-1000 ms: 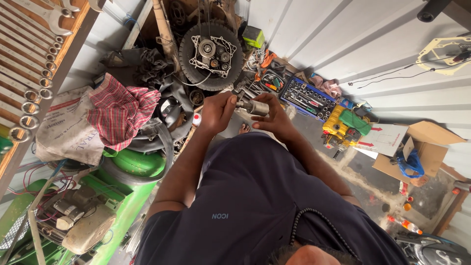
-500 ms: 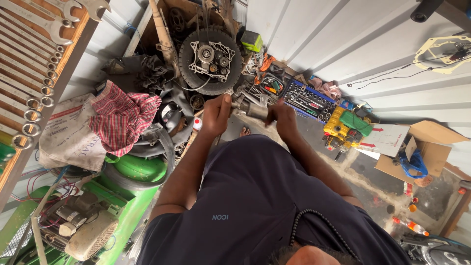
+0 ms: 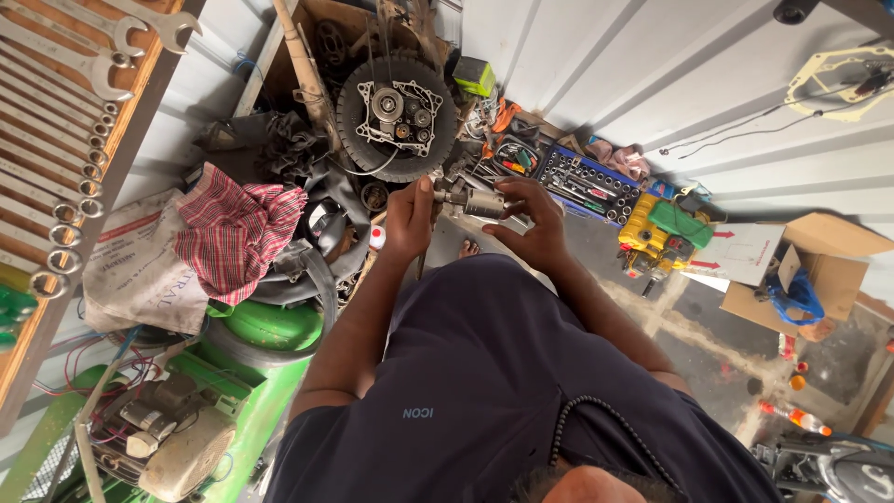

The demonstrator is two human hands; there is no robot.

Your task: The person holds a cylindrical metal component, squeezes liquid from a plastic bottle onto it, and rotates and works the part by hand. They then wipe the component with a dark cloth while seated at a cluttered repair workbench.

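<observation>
My left hand (image 3: 408,222) and my right hand (image 3: 529,224) are raised in front of my dark blue shirt. Between them is a grey metal cylindrical part (image 3: 473,200). The left hand grips its left end with the thumb pointing up. The right hand's fingers wrap under and around its right end. A thin rod (image 3: 421,265) hangs down below the left hand. Just beyond the hands stands a black tyre with a metal engine casing (image 3: 396,116) in its middle.
An open blue socket set (image 3: 582,182) and a yellow and green tool (image 3: 656,233) lie on the floor at right, with a cardboard box (image 3: 819,270) beyond. At left are spanners on a board (image 3: 56,140), a red checked cloth (image 3: 233,233) and a green machine (image 3: 251,373).
Half a second ago my hands were a little apart and turned down; now they are closed together on the metal part. The view has shifted slightly.
</observation>
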